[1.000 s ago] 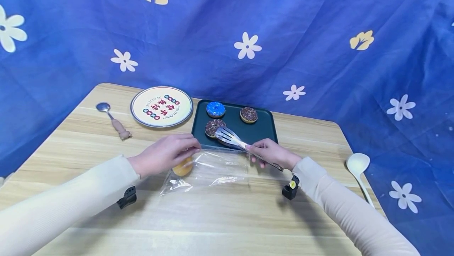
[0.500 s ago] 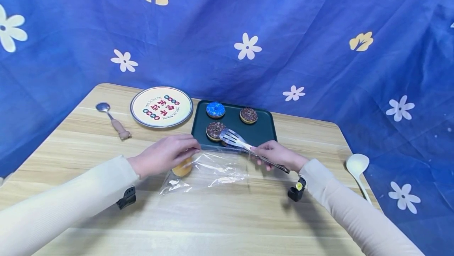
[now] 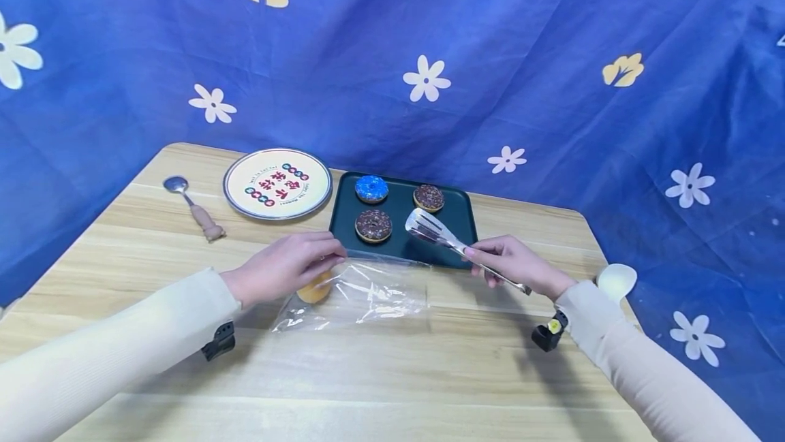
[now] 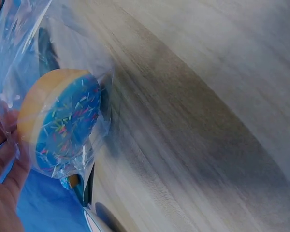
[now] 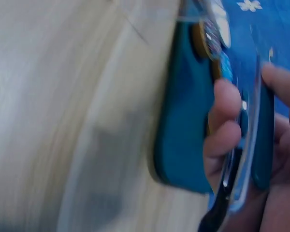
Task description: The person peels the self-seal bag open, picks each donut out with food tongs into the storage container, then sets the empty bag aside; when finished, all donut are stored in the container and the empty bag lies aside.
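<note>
My left hand (image 3: 288, 267) pinches the upper edge of a clear plastic bag (image 3: 380, 295). Inside the bag is a doughnut (image 4: 67, 121) with blue icing and coloured sprinkles, its plain golden side toward the head camera. My right hand (image 3: 512, 263) grips slotted metal food tongs (image 3: 438, 232), whose tips hover over the right part of a dark green tray (image 3: 454, 251), with nothing seen between them. On the tray lie a blue-iced doughnut (image 3: 371, 188) and two chocolate-iced doughnuts, one at the front (image 3: 373, 225) and another chocolate doughnut (image 3: 428, 197) at the back.
A round white plate (image 3: 278, 184) with red lettering stands left of the tray. Farther left lies a spoon (image 3: 195, 207) with a brown handle. A white ladle (image 3: 616, 282) rests near the table's right edge, partly behind my right sleeve. A blue flowered cloth (image 3: 392, 54) hangs behind the table.
My right hand has moved right with the tongs, away from the front chocolate doughnut, which they partly covered before. My left hand stays in place with the bag.
</note>
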`<state>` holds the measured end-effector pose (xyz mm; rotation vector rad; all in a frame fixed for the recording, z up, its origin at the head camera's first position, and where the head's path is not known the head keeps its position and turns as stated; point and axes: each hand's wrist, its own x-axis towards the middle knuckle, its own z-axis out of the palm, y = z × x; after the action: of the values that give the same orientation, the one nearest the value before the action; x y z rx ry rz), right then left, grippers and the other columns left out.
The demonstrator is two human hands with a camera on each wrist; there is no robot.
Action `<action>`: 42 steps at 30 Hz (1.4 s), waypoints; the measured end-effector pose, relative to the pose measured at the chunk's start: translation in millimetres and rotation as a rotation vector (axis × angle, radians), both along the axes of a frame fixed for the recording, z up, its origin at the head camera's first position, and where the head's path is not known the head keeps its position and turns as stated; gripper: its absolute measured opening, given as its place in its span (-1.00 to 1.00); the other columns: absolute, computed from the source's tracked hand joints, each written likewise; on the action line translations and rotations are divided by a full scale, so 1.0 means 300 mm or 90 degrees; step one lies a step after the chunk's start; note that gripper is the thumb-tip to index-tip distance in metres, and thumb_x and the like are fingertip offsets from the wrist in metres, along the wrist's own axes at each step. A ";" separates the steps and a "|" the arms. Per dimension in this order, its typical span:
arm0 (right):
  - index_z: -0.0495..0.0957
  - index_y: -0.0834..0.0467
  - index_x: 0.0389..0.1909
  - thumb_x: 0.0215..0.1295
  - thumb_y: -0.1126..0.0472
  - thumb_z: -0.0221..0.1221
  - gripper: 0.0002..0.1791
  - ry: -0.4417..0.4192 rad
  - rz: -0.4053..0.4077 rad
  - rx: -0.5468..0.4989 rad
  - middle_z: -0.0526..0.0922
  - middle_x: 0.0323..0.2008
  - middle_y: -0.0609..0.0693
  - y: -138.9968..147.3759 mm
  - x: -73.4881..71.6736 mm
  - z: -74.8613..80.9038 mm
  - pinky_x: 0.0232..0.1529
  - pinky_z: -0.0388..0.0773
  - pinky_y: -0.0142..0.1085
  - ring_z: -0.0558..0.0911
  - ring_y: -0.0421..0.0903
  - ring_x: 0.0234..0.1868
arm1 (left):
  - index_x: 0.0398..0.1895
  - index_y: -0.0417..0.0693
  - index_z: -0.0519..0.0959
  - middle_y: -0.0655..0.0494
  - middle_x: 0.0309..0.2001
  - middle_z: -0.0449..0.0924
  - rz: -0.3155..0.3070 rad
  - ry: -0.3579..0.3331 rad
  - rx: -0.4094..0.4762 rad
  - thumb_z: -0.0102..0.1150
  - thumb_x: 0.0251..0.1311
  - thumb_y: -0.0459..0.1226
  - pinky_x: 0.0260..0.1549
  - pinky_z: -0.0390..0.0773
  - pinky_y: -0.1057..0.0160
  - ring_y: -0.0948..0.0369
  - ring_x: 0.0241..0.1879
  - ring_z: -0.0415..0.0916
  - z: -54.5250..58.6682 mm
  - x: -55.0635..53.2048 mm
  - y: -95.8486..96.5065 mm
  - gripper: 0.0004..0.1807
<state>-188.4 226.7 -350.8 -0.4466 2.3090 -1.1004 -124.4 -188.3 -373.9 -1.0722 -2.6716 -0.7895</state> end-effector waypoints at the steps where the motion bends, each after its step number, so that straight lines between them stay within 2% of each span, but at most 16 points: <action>1: 0.67 0.24 0.05 0.59 -0.06 0.13 -0.57 0.003 0.008 -0.002 0.72 -0.35 -0.04 0.016 0.002 0.008 -0.53 0.48 -0.37 0.59 -0.20 -0.55 | -0.08 -0.02 0.72 0.19 -0.12 0.74 0.001 -0.001 -0.001 0.27 0.39 -0.40 -0.09 0.75 0.21 0.29 -0.14 0.70 0.000 0.000 0.000 -0.85; 8: 0.70 0.18 0.07 0.56 0.10 0.20 -0.72 -0.013 0.073 -0.020 0.75 -0.39 -0.18 0.115 0.025 0.047 -0.51 0.50 -0.41 0.61 -0.24 -0.52 | -0.08 -0.01 0.71 0.20 -0.12 0.74 0.003 -0.011 -0.006 0.25 0.40 -0.38 -0.08 0.75 0.20 0.29 -0.14 0.69 0.002 0.000 0.001 -0.86; 18: 0.76 0.15 -0.01 0.46 0.11 0.30 -0.75 0.032 0.159 0.049 0.66 -0.49 -0.16 0.153 0.066 0.045 -0.55 0.49 -0.39 0.56 -0.19 -0.58 | -0.11 0.04 0.68 0.20 -0.17 0.72 -0.001 -0.018 -0.004 0.23 0.43 -0.38 -0.15 0.73 0.24 0.38 -0.20 0.62 0.003 -0.009 0.008 -0.86; 21: 0.77 0.15 -0.01 0.45 0.11 0.32 -0.76 0.081 0.177 0.056 0.70 -0.45 -0.07 0.140 0.078 0.031 -0.57 0.50 -0.39 0.54 -0.27 -0.60 | -0.11 0.05 0.68 0.22 -0.17 0.71 0.000 -0.018 -0.006 0.22 0.43 -0.39 -0.16 0.72 0.24 0.38 -0.20 0.61 0.004 -0.011 0.011 -0.86; 23: 0.77 0.11 0.00 0.44 0.10 0.33 -0.76 0.139 0.187 0.070 0.79 -0.35 -0.04 0.126 0.086 0.021 -0.49 0.57 -0.41 0.59 -0.36 -0.50 | -0.11 0.04 0.68 0.23 -0.17 0.71 -0.001 -0.016 -0.006 0.22 0.43 -0.39 -0.15 0.73 0.24 0.37 -0.19 0.62 0.004 -0.012 0.013 -0.86; 25: 0.78 0.07 0.01 0.43 0.09 0.34 -0.76 0.200 0.194 0.087 0.84 -0.21 -0.02 0.105 0.095 0.012 -0.38 0.63 -0.40 0.65 -0.36 -0.39 | -0.11 0.03 0.68 0.23 -0.17 0.71 -0.002 -0.014 -0.006 0.22 0.43 -0.39 -0.15 0.73 0.24 0.37 -0.19 0.63 0.005 -0.013 0.014 -0.86; 28: 0.75 0.09 0.09 0.43 0.03 0.34 -0.67 0.282 0.202 0.125 0.83 0.01 -0.01 0.067 0.112 0.001 -0.08 0.73 -0.30 0.76 -0.25 -0.07 | -0.11 0.03 0.68 0.23 -0.17 0.72 -0.003 -0.015 -0.005 0.23 0.43 -0.38 -0.15 0.73 0.24 0.36 -0.19 0.63 0.007 -0.013 0.016 -0.87; 31: 0.70 0.12 0.20 0.45 -0.08 0.30 -0.53 0.332 0.203 0.162 0.80 0.08 0.01 0.022 0.129 -0.004 0.04 0.74 -0.18 0.78 -0.13 0.05 | -0.10 0.02 0.69 0.21 -0.16 0.72 -0.005 -0.016 -0.006 0.23 0.43 -0.38 -0.16 0.74 0.25 0.35 -0.19 0.65 0.011 -0.013 0.019 -0.87; 32: 0.67 0.14 0.23 0.46 -0.10 0.28 -0.49 0.351 0.208 0.173 0.80 0.09 0.02 0.006 0.133 -0.005 0.06 0.74 -0.16 0.78 -0.12 0.05 | -0.09 0.02 0.69 0.20 -0.15 0.73 -0.007 -0.017 -0.006 0.24 0.42 -0.38 -0.16 0.74 0.25 0.35 -0.19 0.65 0.012 -0.014 0.020 -0.87; 34: 0.65 0.15 0.26 0.47 -0.13 0.26 -0.46 0.385 0.217 0.193 0.81 0.00 -0.04 -0.031 0.141 -0.006 -0.03 0.73 -0.23 0.75 -0.22 -0.09 | -0.09 0.02 0.69 0.20 -0.15 0.73 -0.009 -0.012 -0.006 0.24 0.42 -0.38 -0.16 0.74 0.25 0.34 -0.18 0.65 0.014 -0.016 0.023 -0.87; 37: 0.66 0.16 0.23 0.48 -0.10 0.25 -0.51 0.439 0.249 0.208 0.77 -0.14 -0.12 -0.085 0.145 -0.010 -0.17 0.69 -0.33 0.67 -0.34 -0.24 | -0.09 0.01 0.69 0.20 -0.15 0.73 -0.013 -0.001 -0.004 0.26 0.41 -0.37 -0.16 0.74 0.25 0.34 -0.19 0.65 0.013 -0.020 0.031 -0.87; 39: 0.67 0.15 0.18 0.48 -0.06 0.26 -0.56 0.454 0.269 0.205 0.71 -0.23 -0.16 -0.118 0.147 -0.013 -0.26 0.64 -0.40 0.59 -0.37 -0.33 | -0.09 0.02 0.69 0.21 -0.16 0.73 -0.015 0.005 -0.003 0.26 0.41 -0.37 -0.15 0.74 0.24 0.33 -0.19 0.66 0.012 -0.022 0.036 -0.87; 42: 0.68 0.13 0.09 0.50 -0.04 0.25 -0.64 0.471 0.296 0.199 0.71 -0.23 -0.14 -0.158 0.149 -0.021 -0.26 0.64 -0.40 0.63 -0.32 -0.31 | -0.09 0.02 0.69 0.21 -0.15 0.73 -0.018 0.009 -0.001 0.27 0.40 -0.37 -0.15 0.74 0.24 0.32 -0.19 0.67 0.007 -0.024 0.041 -0.88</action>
<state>-143.7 179.4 -357.2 -1.3545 2.6971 -0.3553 -131.5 -175.8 -371.8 -1.1147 -2.6503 -0.7826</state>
